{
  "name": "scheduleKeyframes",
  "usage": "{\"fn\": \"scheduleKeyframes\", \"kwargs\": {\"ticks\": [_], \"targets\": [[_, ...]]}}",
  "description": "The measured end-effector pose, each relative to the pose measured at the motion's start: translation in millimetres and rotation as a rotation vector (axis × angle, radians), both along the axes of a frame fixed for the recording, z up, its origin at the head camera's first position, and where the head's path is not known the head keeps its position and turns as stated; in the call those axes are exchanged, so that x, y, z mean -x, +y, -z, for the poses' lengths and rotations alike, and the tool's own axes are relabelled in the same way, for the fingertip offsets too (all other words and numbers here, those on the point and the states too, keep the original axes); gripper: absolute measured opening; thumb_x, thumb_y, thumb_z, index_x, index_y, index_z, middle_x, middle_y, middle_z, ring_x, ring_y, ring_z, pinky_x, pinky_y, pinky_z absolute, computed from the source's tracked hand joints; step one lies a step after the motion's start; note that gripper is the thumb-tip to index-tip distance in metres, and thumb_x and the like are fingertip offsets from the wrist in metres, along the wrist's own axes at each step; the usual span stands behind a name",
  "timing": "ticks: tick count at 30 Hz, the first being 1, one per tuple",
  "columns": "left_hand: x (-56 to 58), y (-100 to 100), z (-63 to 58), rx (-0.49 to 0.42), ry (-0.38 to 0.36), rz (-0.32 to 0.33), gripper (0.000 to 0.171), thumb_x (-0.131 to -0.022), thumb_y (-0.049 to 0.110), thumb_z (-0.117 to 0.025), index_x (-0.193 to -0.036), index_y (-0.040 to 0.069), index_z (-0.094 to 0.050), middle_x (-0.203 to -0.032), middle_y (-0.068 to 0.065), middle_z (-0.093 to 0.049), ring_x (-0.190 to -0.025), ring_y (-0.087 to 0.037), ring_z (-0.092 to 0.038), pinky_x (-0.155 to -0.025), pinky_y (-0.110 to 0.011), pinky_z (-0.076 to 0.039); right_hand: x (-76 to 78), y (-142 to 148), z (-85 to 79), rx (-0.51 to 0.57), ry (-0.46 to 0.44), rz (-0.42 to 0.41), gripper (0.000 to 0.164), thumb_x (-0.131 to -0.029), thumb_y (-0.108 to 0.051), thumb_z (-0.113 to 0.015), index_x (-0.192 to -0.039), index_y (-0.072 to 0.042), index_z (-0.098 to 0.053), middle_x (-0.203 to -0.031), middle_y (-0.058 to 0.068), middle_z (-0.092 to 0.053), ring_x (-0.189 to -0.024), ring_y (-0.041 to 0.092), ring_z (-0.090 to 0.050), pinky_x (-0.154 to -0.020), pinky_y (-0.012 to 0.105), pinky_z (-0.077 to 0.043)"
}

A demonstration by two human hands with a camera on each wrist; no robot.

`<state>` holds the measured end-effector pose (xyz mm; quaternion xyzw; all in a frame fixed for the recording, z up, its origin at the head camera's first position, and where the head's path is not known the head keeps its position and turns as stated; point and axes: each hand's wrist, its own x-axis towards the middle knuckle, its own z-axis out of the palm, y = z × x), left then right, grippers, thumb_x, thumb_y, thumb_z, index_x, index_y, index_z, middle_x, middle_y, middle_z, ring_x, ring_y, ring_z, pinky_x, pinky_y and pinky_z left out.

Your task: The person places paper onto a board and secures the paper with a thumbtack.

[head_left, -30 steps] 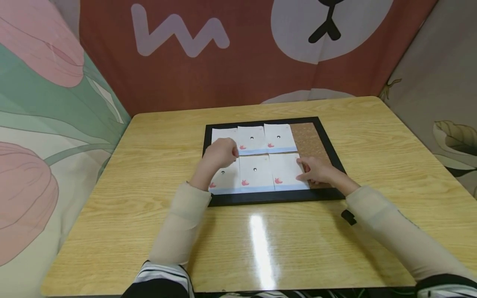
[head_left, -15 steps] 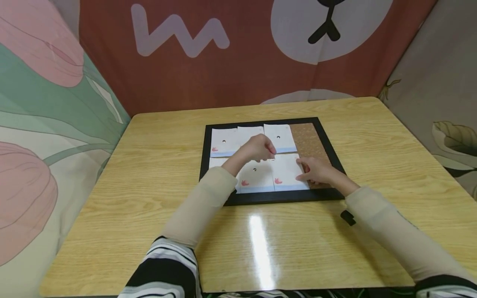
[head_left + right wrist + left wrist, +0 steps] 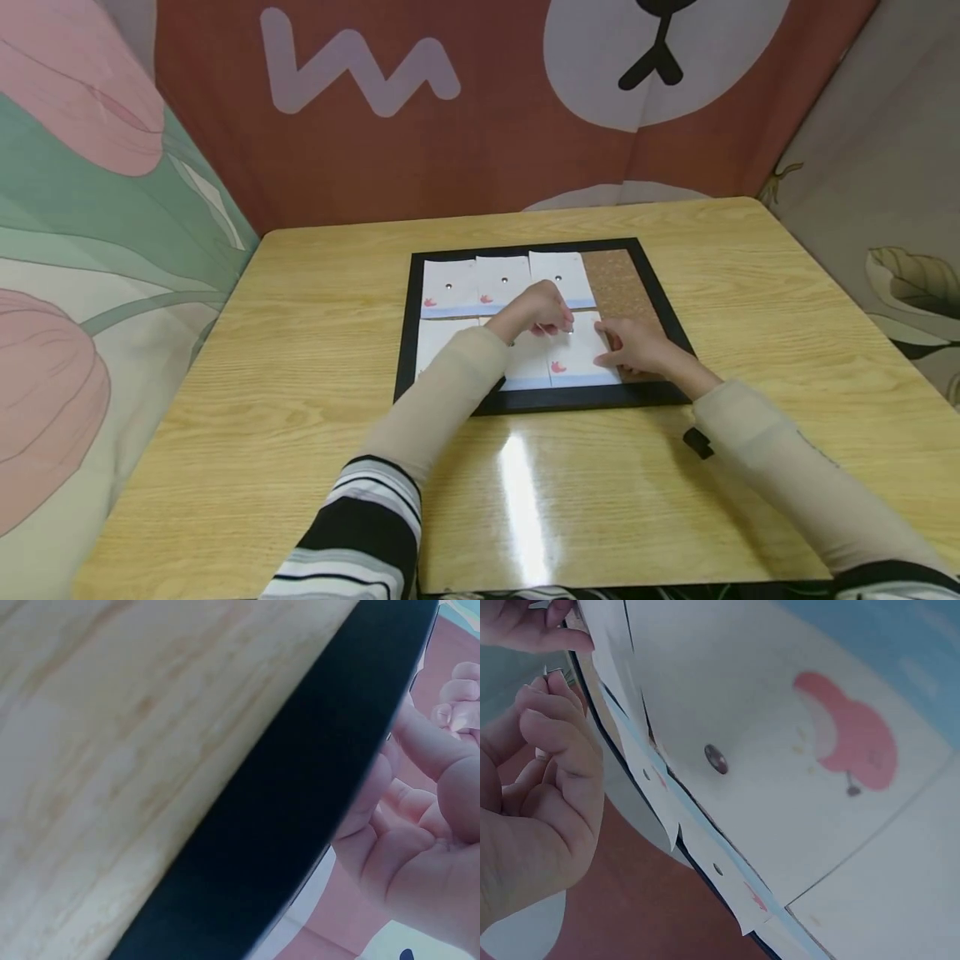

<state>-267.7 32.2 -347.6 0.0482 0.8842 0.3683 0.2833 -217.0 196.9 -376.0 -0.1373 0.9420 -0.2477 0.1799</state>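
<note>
A black-framed cork board lies on the table, with white note sheets in two rows, each printed with a small red figure and a blue strip. My left hand pinches a thumbtack between thumb and fingertips, its metal tip showing in the left wrist view. It is close over the lower right sheet. On that sheet's right edge rest the spread thumb and index finger of my right hand. Round metal tacks, such as one tack, sit in other sheets.
Bare cork shows along the board's right side. A small black object is by the right forearm on the wooden table. Printed cloth hangs behind and at both sides.
My left hand has moved right with the thumbtack, from the upper left sheet to over the lower right one. A tack now shows in the upper left sheet. My right hand has stayed put.
</note>
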Motion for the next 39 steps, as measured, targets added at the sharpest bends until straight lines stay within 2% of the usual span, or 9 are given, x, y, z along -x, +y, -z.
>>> {"fn": "scheduleKeyframes", "kwargs": {"ticks": [8, 14, 22, 33, 39], "targets": [[3.4, 8, 8.6, 0.026, -0.018, 0.037, 0.005, -0.078, 0.004, -0.067, -0.083, 0.002, -0.067, -0.056, -0.003, -0.053, -0.044, -0.009, -0.043, -0.042, -0.019, -0.034, 0.1, 2, 3.1, -0.007, 0.039, -0.014, 0.061, -0.08, -0.016, -0.068, -0.127, 0.011, -0.04, -0.066, 0.005, -0.047, -0.048, 0.013, -0.044, -0.046, 0.027, -0.037], [4.8, 12, 14.1, 0.067, -0.016, 0.04, 0.004, -0.078, 0.004, -0.067, -0.082, 0.003, -0.067, -0.057, -0.003, -0.054, -0.043, -0.008, -0.042, -0.041, -0.018, -0.034, 0.0, 4, 3.9, -0.009, 0.071, -0.029, 0.06, -0.079, -0.016, -0.068, -0.125, 0.012, -0.041, -0.065, 0.004, -0.047, -0.05, 0.014, -0.043, -0.049, 0.027, -0.035], [5.4, 12, 17.5, 0.053, -0.028, 0.019, 0.005, -0.078, 0.0, -0.065, -0.079, 0.005, -0.066, -0.059, -0.003, -0.055, -0.044, -0.008, -0.042, -0.042, -0.018, -0.034, -0.7, 3, 4.0, -0.015, 0.07, -0.023, 0.06, -0.079, -0.016, -0.068, -0.126, 0.01, -0.041, -0.064, 0.004, -0.045, -0.054, 0.015, -0.04, -0.051, 0.027, -0.031], [7.6, 14, 19.2, 0.077, -0.014, 0.034, 0.005, -0.079, 0.002, -0.065, -0.08, 0.006, -0.067, -0.061, -0.003, -0.056, -0.047, -0.008, -0.045, -0.044, -0.019, -0.037, -1.1, 3, 2.4, 0.008, 0.049, -0.015, 0.061, -0.08, -0.015, -0.068, -0.127, 0.011, -0.04, -0.066, 0.005, -0.044, -0.057, 0.017, -0.039, -0.052, 0.028, -0.03], [10.9, 16, 23.4, 0.119, -0.004, 0.07, 0.004, -0.08, 0.003, -0.065, -0.082, 0.006, -0.067, -0.06, -0.002, -0.055, -0.045, -0.008, -0.045, -0.042, -0.019, -0.038, -1.7, 3, 3.2, -0.005, 0.06, -0.016, 0.061, -0.079, -0.016, -0.068, -0.126, 0.011, -0.041, -0.065, 0.004, -0.044, -0.056, 0.016, -0.038, -0.052, 0.027, -0.029]]}}
